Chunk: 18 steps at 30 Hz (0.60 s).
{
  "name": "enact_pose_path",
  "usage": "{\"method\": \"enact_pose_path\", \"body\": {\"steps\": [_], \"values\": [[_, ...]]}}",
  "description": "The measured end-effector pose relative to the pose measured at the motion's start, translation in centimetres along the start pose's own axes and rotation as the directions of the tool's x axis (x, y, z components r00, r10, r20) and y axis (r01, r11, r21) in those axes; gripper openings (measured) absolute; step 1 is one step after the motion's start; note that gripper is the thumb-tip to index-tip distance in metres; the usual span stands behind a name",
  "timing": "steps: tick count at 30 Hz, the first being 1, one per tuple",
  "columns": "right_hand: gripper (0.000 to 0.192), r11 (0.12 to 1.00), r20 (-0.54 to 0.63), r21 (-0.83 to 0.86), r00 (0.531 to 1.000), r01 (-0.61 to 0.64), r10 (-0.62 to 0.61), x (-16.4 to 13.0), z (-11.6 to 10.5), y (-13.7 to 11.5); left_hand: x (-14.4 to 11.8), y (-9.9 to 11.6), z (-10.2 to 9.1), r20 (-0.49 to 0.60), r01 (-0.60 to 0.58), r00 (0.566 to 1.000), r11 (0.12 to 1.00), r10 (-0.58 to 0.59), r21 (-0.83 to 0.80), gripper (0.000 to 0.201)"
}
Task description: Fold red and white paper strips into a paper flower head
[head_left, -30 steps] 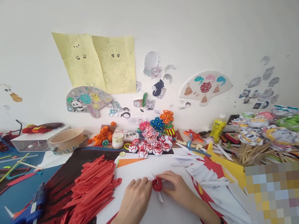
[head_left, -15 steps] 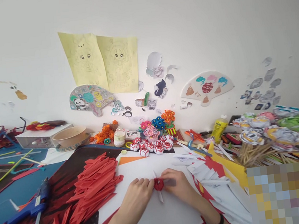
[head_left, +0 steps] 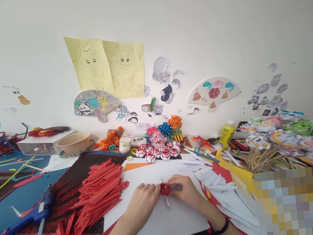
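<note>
A small red folded-paper flower (head_left: 165,189) is held between my two hands, above a white sheet (head_left: 157,226). One white paper strip (head_left: 167,202) sticks out below the flower, and another white tip points up above it. My left hand (head_left: 146,198) grips the flower's left side with bent fingers. From the right, my right hand (head_left: 184,190) pinches its other side between thumb and fingers. To the left lies a heap of folded red paper strips (head_left: 100,195). White folded strips (head_left: 217,182) are spread on the right.
A blue glue gun (head_left: 40,212) lies at left. Behind are a beige bowl (head_left: 73,143), a small jar (head_left: 125,145), red-and-white paper flowers (head_left: 164,153) and a yellow bottle (head_left: 228,135). Paper flowers on sticks (head_left: 263,158) crowd the right side.
The strip end that stuck out to the right, by my right fingers, no longer shows there. My right fingers have closed in at the flower's side. The view has shifted slightly.
</note>
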State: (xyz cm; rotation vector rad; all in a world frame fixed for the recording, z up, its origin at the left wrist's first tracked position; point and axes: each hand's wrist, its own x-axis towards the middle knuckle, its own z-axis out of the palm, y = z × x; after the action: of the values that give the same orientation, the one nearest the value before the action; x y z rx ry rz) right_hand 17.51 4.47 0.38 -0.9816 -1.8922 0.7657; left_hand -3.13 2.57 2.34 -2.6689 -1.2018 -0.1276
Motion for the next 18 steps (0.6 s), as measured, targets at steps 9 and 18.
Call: {"method": "enact_pose_path", "body": {"steps": [9,18], "values": [[0.032,0.995,0.028,-0.097,1.000,-0.001,0.003,-0.1,-1.1,0.3,-0.5,-0.3,0.3,-0.111,0.018,0.994,0.999,-0.015,0.029,0.013],[0.038,0.993,0.000,-0.116,1.000,-0.019,0.019,-0.6,-0.6,1.2,-0.9,0.9,0.1,-0.233,-0.212,0.948,0.976,0.217,0.046,0.016]]}}
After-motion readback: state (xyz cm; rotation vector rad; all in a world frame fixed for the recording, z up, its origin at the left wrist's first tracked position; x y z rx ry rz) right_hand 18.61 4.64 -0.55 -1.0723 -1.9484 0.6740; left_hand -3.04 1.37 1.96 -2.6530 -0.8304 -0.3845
